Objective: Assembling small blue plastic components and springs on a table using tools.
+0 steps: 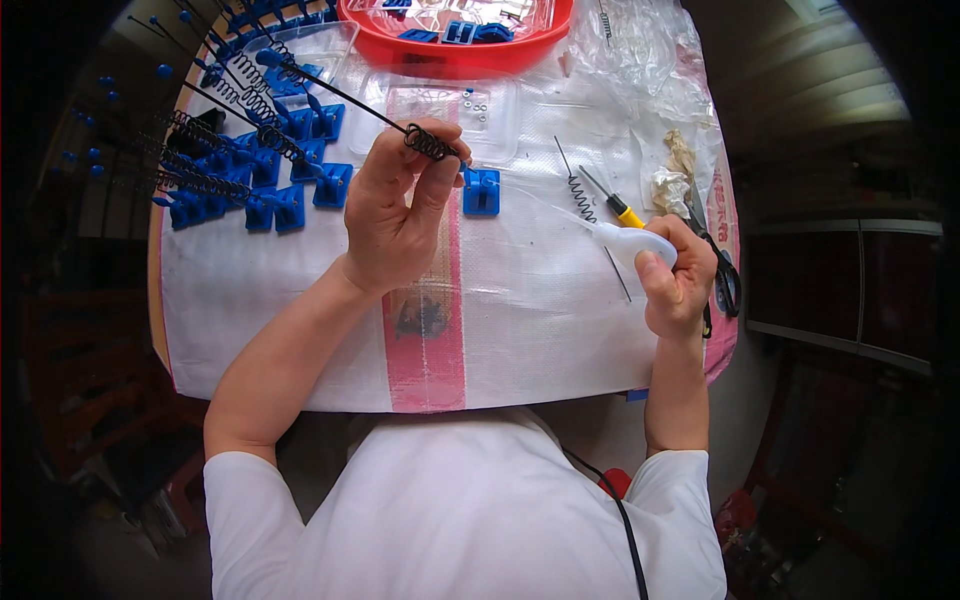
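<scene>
Head view: left hand pinches thin coiled-spring rod, probably metal.

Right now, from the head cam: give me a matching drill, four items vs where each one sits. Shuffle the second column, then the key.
Items
1. rod with spring
2. white squeeze bottle
3. red tray
4. single blue bracket

Places
A. at the far edge of the table, holding blue parts
B. pinched in the left hand
C. lying alone on the white cover, just right of the left hand's fingers
D. gripped in the right hand

Pairs: 1-B, 2-D, 3-A, 4-C
</scene>
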Action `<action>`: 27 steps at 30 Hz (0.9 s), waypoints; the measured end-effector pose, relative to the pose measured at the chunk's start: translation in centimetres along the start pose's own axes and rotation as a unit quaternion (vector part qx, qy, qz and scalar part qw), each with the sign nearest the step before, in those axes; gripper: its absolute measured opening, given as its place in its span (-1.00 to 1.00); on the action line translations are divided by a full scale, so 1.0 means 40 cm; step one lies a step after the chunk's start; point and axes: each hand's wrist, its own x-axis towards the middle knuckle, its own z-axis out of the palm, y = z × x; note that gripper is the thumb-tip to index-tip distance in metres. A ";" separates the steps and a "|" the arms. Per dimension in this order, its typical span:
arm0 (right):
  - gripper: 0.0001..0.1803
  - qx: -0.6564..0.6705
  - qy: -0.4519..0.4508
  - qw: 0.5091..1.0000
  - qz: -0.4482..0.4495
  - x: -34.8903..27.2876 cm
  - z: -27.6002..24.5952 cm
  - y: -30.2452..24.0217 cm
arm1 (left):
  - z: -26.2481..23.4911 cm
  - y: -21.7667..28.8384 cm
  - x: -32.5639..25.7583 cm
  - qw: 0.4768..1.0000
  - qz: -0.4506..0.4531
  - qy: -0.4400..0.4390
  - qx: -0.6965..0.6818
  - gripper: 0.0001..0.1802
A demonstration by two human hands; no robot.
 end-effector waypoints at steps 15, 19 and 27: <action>-0.80 0.003 0.004 1.000 -0.004 0.000 -0.004 -0.003 | -0.001 0.002 0.002 1.000 0.004 0.001 0.004 -0.77; -0.79 0.011 0.008 1.000 -0.008 0.000 -0.004 -0.002 | 0.000 0.002 0.002 1.000 0.005 0.004 0.009 -0.77; -0.79 0.002 0.007 1.000 -0.001 0.001 0.000 -0.006 | 0.000 0.002 0.002 1.000 0.006 0.002 0.001 -0.77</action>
